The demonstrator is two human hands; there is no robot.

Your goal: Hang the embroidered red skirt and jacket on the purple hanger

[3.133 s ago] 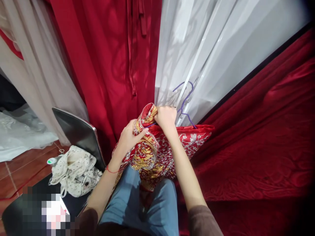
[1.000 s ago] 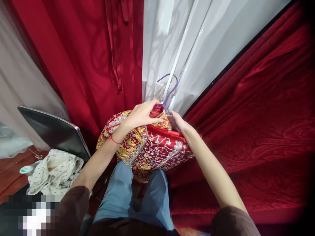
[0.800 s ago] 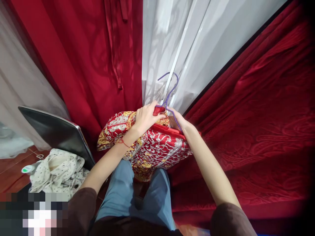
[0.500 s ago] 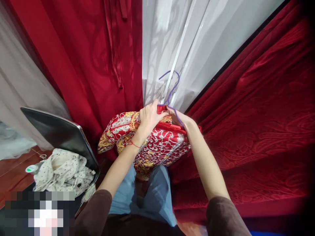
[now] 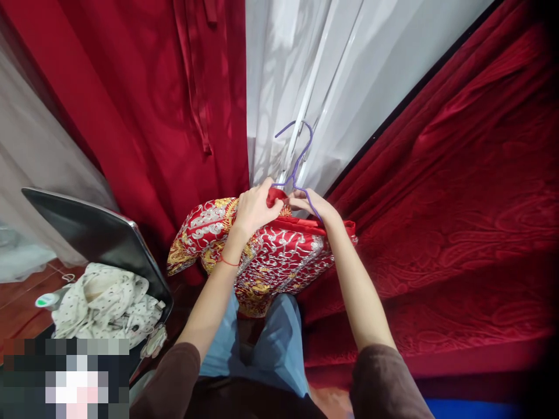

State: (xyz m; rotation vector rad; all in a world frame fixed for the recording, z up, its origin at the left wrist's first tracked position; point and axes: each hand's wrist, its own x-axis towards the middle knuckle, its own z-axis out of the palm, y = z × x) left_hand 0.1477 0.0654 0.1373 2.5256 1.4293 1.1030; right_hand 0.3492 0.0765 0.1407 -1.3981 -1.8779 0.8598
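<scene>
A red jacket (image 5: 288, 250) with dense silver and gold embroidery hangs in front of my legs, its sleeve out to the left. At its neck is a purple hanger (image 5: 296, 166), hook pointing up; the left hanger arm goes into the garment, while the right one shows outside it. My left hand (image 5: 255, 205), with a red string on the wrist, is closed on the jacket's left shoulder by the collar. Behind the hanger's right arm, my right hand (image 5: 315, 205) has its fingers bent at the collar opening, closed on the red cloth edge.
To the left stands a black chair (image 5: 94, 233) with a spotted white cloth (image 5: 105, 302) and a green-capped bottle (image 5: 46, 301) on it. Red curtains (image 5: 144, 87) and white drapes (image 5: 283, 64) hang ahead; patterned red fabric (image 5: 449, 250) covers the right side.
The view has shifted slightly, so everything sits a little further left. My right hand's fingertips have come forward at the collar, closer to my left thumb. Both hands remain on the jacket.
</scene>
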